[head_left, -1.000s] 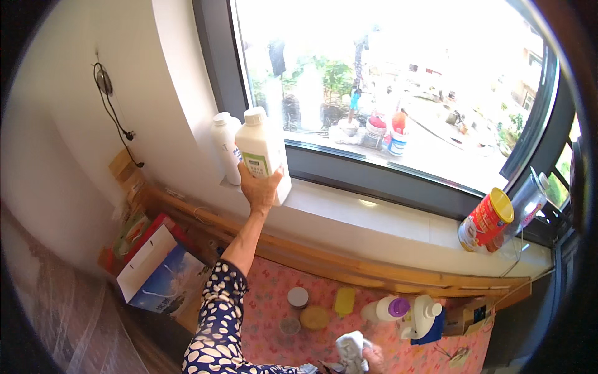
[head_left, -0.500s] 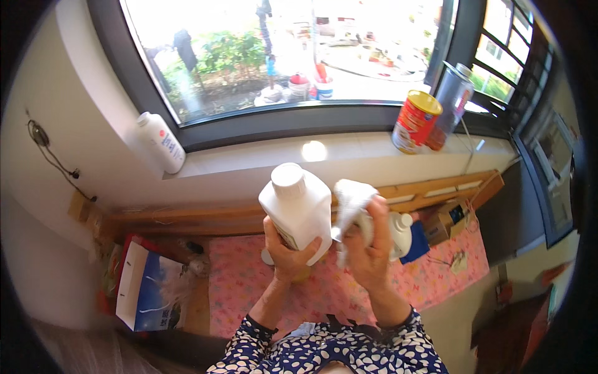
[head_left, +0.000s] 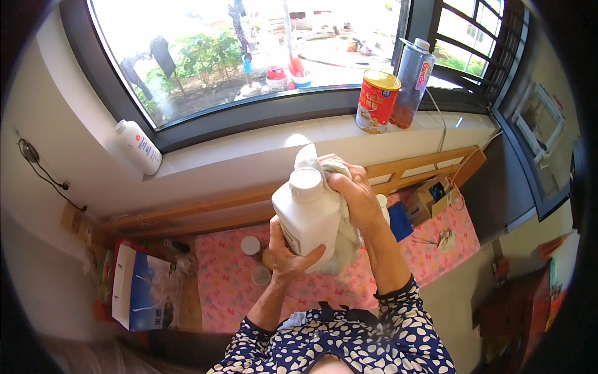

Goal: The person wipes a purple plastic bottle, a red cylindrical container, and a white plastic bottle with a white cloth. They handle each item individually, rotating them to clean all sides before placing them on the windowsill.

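A wide window with a dark frame fills the top of the head view, and a pale windowsill (head_left: pixel 261 146) runs below it above a wooden rail and a pink patterned cloth (head_left: pixel 230 283) on the surface beneath. In front of all this, the left hand (head_left: pixel 288 258) is wrapped around the lower body of a white bottle (head_left: pixel 308 215), fingers curled onto its front and the bottle tilted with its cap toward the window. The right hand (head_left: pixel 355 196) presses a white rag (head_left: pixel 339 240) against the bottle's right side and shoulder, closed around the cloth. Up and to the left of the hands, a second white bottle (head_left: pixel 138 148) stands at the sill's corner. Up and to the right stand a red tin (head_left: pixel 377 101) and a clear water bottle (head_left: pixel 413 84), just beside each other. Below the left hand lie small round lids, perhaps jar tops. Far left of the hands stands a white and blue paper bag (head_left: pixel 146 296).
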The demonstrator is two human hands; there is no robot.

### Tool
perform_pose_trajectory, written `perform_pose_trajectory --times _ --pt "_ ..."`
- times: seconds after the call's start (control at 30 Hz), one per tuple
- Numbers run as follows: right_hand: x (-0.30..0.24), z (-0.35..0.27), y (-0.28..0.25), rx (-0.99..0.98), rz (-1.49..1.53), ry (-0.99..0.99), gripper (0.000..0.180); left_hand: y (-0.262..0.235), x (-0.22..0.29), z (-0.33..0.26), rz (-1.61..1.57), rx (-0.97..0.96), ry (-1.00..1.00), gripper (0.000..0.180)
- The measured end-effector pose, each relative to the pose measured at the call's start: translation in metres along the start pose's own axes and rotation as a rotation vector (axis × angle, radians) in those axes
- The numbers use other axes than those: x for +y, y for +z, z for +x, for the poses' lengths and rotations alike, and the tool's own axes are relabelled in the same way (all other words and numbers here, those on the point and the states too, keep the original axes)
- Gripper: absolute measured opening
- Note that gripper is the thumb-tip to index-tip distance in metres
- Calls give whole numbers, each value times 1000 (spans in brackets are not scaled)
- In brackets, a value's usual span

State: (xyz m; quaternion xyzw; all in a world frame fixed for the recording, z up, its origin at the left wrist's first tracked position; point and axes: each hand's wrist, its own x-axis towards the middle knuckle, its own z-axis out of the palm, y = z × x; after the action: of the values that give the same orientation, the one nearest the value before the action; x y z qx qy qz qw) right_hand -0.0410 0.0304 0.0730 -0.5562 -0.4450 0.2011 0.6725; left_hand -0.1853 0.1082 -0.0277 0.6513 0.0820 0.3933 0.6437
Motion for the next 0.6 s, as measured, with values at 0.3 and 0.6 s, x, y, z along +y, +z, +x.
perform_pose_trajectory --times 0.3,0.6 --pt "27 -49 14 326 -599 -533 32 33 16 7 89 157 -26 73" --pt "23 -57 -10 479 -661 -494 27 66 -1 -2 156 132 12 72"
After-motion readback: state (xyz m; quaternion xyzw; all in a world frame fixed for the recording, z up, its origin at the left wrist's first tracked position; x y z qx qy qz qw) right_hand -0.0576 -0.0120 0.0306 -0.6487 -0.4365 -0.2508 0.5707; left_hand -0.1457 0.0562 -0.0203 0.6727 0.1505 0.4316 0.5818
